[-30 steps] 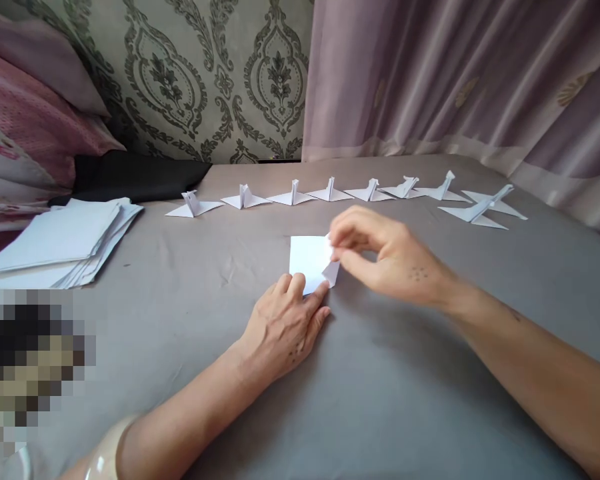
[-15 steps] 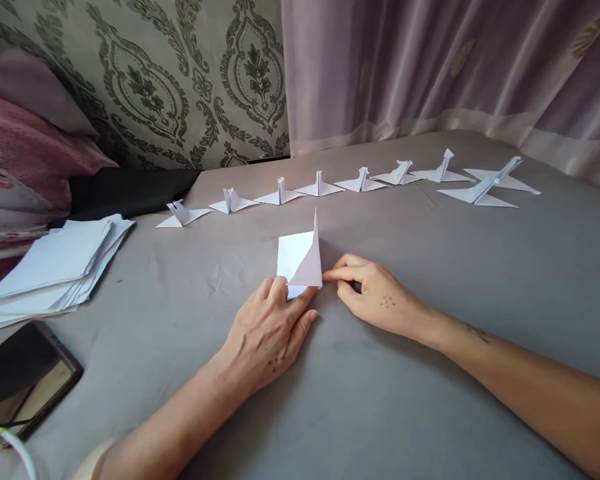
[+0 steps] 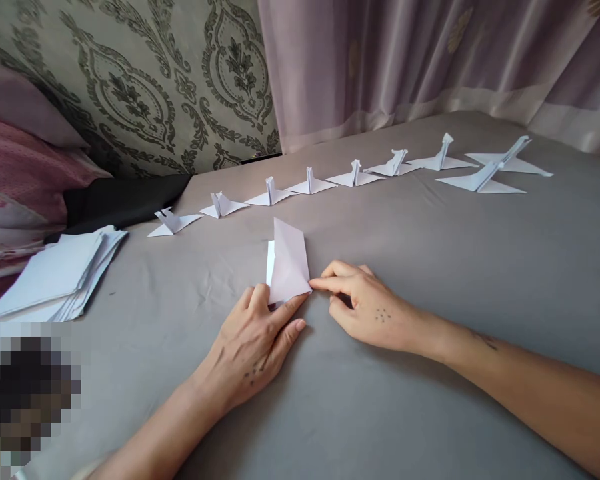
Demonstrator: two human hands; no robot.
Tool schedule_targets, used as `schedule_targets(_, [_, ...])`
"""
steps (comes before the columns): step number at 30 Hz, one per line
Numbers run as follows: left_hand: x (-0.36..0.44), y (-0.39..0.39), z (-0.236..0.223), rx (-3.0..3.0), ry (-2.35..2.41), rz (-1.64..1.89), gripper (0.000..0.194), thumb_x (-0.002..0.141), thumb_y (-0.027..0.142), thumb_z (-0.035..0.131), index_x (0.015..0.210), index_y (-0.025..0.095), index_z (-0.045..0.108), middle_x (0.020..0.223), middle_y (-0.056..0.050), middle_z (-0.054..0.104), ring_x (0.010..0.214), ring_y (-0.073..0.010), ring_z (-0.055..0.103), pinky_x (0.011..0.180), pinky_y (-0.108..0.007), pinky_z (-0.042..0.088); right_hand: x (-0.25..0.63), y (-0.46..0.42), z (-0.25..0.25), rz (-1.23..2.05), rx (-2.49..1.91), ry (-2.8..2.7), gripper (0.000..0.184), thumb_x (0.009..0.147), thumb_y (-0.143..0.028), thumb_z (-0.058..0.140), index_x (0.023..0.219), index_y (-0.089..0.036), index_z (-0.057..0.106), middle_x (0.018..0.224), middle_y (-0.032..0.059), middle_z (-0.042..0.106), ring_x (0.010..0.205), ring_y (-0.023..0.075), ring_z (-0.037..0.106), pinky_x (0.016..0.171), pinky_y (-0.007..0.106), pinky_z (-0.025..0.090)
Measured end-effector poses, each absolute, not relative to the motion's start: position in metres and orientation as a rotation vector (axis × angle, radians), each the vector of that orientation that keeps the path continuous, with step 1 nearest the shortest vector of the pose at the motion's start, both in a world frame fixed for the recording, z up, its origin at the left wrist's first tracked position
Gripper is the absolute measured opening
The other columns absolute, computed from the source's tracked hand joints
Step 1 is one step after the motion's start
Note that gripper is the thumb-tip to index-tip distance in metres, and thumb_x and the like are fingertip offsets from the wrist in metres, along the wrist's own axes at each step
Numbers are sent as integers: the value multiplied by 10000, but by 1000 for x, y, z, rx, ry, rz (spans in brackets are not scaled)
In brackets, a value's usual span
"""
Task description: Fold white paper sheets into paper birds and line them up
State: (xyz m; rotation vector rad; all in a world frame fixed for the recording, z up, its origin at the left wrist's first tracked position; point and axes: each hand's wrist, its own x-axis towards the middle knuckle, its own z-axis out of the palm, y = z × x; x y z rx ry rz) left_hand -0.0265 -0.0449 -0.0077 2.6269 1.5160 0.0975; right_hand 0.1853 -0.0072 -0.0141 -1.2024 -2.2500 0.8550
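A sheet of white paper (image 3: 290, 263), partly folded, lies in front of me, with one flap turned over most of it. At its lower edge my left hand (image 3: 260, 337) holds it down, the index finger stretched along the bottom and the other fingers bent on the lower left. My right hand (image 3: 363, 300) rests on the cloth to the right, its index fingertip touching the paper's lower right corner. The thumb of that hand stands apart from the index finger, and I see nothing between them.
Behind the paper, several folded paper birds (image 3: 270, 193) stand in a row across the grey cloth (image 3: 410, 413). A stack of white paper (image 3: 50, 273) lies at the left, beside a black cloth (image 3: 125, 200). A purple curtain (image 3: 360, 67) hangs behind. The lower left corner is pixelated.
The paper's upright flap has come over to the left and now covers most of the sheet. My right index finger stays by the lower right corner. The view has shifted slightly.
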Motion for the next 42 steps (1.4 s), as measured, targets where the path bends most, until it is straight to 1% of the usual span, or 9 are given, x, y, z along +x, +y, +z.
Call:
schedule_targets(5, [-32, -51, -5, 2552, 1498, 135, 448, 971, 402, 385, 1399, 283, 444, 885, -48, 400, 821, -207, 452, 754, -364, 455, 188, -12, -15, 789, -1159, -2322, 381, 769, -30, 421, 1004, -213, 660, 955, 21, 556, 903, 143, 510, 884, 340, 362])
schedule_targets(11, [-30, -50, -4, 2572, 1504, 124, 455, 973, 406, 371, 1393, 254, 458, 882, -55, 406, 813, -209, 442, 752, -372, 457, 187, -15, -14, 662, -1163, -2385, 360, 794, -39, 414, 1016, -193, 652, 948, 42, 551, 874, 160, 481, 847, 341, 369])
schedule_targets(17, [-25, -45, -7, 2597, 1514, 73, 465, 973, 432, 356, 1419, 316, 414, 872, -47, 400, 791, -207, 413, 747, -382, 444, 185, -10, -15, 763, -1213, -2298, 417, 804, -53, 422, 1126, -207, 638, 977, 32, 597, 880, 156, 531, 862, 337, 379])
schedule_targets(22, [-25, -46, -7, 2584, 1526, 70, 466, 974, 445, 345, 1422, 331, 404, 877, -47, 401, 802, -209, 414, 758, -380, 435, 183, -11, -19, 755, -1244, -2220, 401, 781, -27, 421, 1050, -209, 654, 973, 22, 623, 878, 148, 561, 865, 331, 385])
schedule_targets(27, [-26, -45, -7, 2572, 1519, 86, 474, 970, 458, 352, 1428, 344, 386, 913, -56, 412, 846, -218, 425, 780, -381, 435, 185, -11, -18, 828, -1269, -2196, 373, 769, -49, 442, 1005, -230, 667, 946, 7, 625, 819, 134, 557, 827, 326, 393])
schedule_targets(32, [-27, -44, -8, 2566, 1509, 94, 483, 967, 467, 353, 1435, 346, 371, 915, -59, 417, 855, -222, 419, 788, -385, 436, 187, -9, -12, 918, -1256, -2225, 332, 763, -51, 428, 866, -236, 685, 890, -10, 604, 772, 120, 532, 805, 323, 395])
schedule_targets(37, [-28, -43, -8, 2591, 1489, 96, 491, 966, 475, 353, 1434, 331, 380, 902, -57, 421, 849, -221, 408, 794, -391, 435, 186, -6, -5, 1055, -1286, -2175, 383, 759, -66, 449, 996, -256, 683, 900, -8, 601, 776, 127, 535, 799, 321, 406])
schedule_targets(42, [-31, -44, -8, 2588, 1465, 101, 497, 962, 461, 377, 1447, 358, 344, 893, -46, 412, 830, -212, 406, 784, -385, 448, 185, -7, -6, 1024, -1258, -2227, 360, 769, -68, 451, 960, -263, 686, 907, -6, 617, 827, 142, 561, 827, 335, 403])
